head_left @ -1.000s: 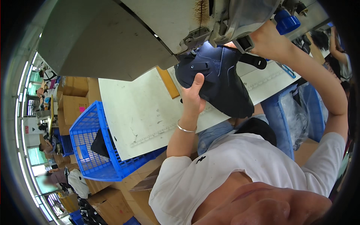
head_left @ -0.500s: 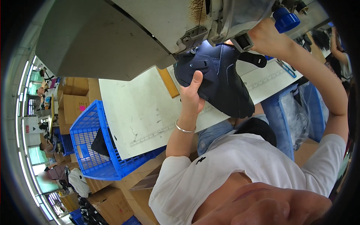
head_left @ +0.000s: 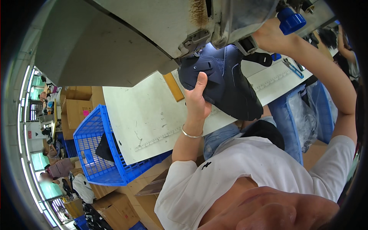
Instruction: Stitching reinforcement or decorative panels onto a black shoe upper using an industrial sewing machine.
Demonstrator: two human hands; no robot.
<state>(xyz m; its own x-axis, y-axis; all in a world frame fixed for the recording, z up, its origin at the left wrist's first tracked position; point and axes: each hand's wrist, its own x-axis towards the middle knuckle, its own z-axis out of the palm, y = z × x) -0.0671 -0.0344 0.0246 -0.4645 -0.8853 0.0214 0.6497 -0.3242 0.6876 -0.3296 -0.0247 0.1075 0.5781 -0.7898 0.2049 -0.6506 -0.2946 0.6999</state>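
Head view: left hand (head_left: 198, 100) clamped on dark shoe upper (head_left: 239, 94) at machine (head_left: 111, 46); right hand (head_left: 271, 35) partly hidden behind it, grip cannot be told

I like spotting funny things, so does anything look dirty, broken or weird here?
Yes. The machine has a brown stain, above the shoe in the picture. It looks odd against the pale panel. The white table also has dark scuffs on its otherwise plain top.
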